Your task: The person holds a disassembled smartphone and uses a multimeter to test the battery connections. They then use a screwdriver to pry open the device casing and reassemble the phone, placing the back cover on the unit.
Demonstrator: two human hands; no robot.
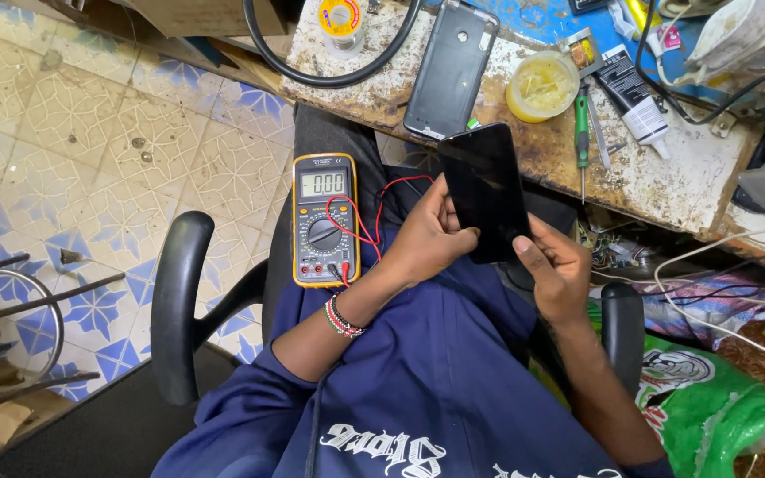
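A blue shirt (418, 389) fills the bottom of the view, with the lap beneath it. A dark phone (484, 190) is held upright above the lap, between both hands. The left hand (427, 239) is closed around its left edge, thumb laid on the glass. The right hand (560, 270) is curled at its lower right corner, thumb pressed on the screen. A yellow multimeter (325, 219) is rested on the thigh, just beside the left hand. A second phone (450, 69) is laid on the bench (683, 177).
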